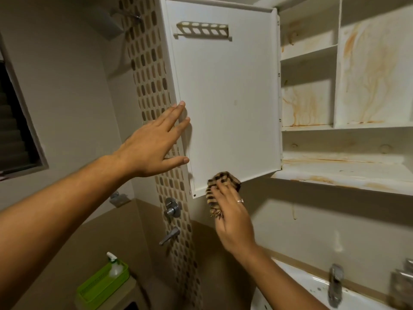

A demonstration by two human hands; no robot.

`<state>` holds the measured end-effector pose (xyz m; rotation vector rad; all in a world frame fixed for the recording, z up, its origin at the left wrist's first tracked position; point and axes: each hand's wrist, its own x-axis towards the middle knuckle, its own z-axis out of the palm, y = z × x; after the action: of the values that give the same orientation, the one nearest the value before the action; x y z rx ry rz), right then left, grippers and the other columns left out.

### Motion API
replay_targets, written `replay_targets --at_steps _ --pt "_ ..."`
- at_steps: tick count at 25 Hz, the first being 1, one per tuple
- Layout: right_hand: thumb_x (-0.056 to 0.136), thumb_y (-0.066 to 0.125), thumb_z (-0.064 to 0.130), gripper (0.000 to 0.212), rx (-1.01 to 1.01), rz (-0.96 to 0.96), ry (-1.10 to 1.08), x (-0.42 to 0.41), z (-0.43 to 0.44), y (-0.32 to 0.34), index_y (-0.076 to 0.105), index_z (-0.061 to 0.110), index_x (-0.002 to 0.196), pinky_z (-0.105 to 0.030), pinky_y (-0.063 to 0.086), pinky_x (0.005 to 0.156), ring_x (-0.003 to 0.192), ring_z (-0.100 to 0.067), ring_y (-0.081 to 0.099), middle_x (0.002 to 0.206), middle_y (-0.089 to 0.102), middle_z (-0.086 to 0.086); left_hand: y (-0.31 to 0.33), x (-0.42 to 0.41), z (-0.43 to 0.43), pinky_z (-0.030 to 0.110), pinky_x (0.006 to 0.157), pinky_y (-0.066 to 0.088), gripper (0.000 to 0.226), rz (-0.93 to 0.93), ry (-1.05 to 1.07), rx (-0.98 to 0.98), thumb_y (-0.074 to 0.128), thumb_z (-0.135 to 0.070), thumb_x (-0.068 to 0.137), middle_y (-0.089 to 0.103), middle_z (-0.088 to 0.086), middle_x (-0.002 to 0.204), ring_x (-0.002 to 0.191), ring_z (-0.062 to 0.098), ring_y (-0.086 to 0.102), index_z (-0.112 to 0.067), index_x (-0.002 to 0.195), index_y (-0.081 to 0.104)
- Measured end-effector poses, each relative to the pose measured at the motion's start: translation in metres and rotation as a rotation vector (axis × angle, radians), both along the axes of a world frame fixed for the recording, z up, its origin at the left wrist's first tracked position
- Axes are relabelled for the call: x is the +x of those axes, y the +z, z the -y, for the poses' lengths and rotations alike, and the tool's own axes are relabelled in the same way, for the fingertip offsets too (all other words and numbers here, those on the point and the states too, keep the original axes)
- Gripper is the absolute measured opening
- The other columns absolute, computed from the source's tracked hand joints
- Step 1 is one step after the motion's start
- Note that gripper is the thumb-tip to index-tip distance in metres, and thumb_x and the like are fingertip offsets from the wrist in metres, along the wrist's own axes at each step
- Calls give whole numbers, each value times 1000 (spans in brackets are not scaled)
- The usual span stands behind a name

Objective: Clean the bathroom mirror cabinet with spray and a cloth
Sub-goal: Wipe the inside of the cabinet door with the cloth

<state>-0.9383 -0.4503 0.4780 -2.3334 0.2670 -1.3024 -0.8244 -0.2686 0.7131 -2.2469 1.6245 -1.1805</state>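
While your left hand (154,139) lies flat with straight fingers on the free edge of the open cabinet door (225,97) to steady it, your right hand (232,220) grips the checked cloth (220,182) against the door's bottom edge, ready to wipe

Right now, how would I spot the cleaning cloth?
Find the big white cabinet door swung open in the middle. At its bottom edge, the right hand holds a bunched cloth against it. It is the only checked thing there, brown and tan with a frayed end.
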Motion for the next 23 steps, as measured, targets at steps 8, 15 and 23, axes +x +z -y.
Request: replay_targets --at_steps 8,15,23 --pt "103 43 3 49 943 451 77 0 18 45 56 23 146 -38 58 99 120 -8 65 146 57 4 -2 0 1 38 117 16 103 -48 -32 -25 22 -85 86 -27 -1 168 156 18 -15 -22 165 0" --pt "95 45 6 23 1687 830 156 1 78 105 65 17 96 -51 61 72 79 -30 69 99 72 -9 4 -4 -3 35 115 18 109 -96 -40 1 18 -88 80 -31 -6 166 155 13 -17 -24 164 -4" --pt "104 39 -4 33 1774 541 310 5 -39 80 67 12 101 -29 54 59 73 -19 62 90 66 -7 -4 4 2 34 115 19 102 -105 -82 -44 21 -82 88 -29 -2 168 157 17 -16 -20 165 -3"
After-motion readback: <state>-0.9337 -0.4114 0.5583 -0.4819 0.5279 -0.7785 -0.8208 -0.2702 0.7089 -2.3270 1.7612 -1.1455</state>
